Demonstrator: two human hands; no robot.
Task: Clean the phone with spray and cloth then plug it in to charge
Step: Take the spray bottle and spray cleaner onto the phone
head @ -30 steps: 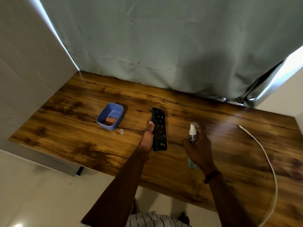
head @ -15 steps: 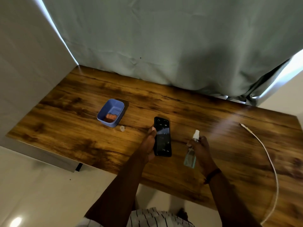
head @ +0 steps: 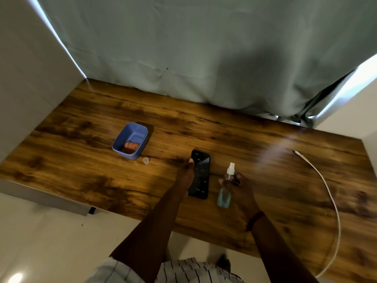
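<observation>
1. The table (head: 81, 170) is a long slab with a glossy, dark-streaked wood grain. A pale grey-green curtain (head: 204, 48), creased and matte, hangs along its far edge.
2. The phone (head: 201, 176) is a slim black rectangle with rounded corners, near the middle of the table with its long side running near to far. Its glossy screen faces up and is dotted with pale specks too small to read.
3. The spray bottle (head: 225, 193), just right of the phone, is clear plastic with bluish liquid in its lower part and a white pump nozzle on top. No label can be made out.
4. A blue rounded-rectangle plastic box (head: 130, 140) sits far left of the phone, with an orange cloth (head: 129, 147) bunched in its near end. A small clear cap (head: 146, 160) stands just beside the box on the near right.
5. A white cable (head: 330, 199) curves along the right side, with its plug end lying far right on the wood.
6. The left hand (head: 188, 172) grips the phone's left edge, thumb tip on the screen's upper corner; the other fingers are hidden.
7. The right hand (head: 238, 188) is wrapped round the bottle's upper body and holds it tilted with the nozzle away. A dark band (head: 255, 220) circles that wrist.
</observation>
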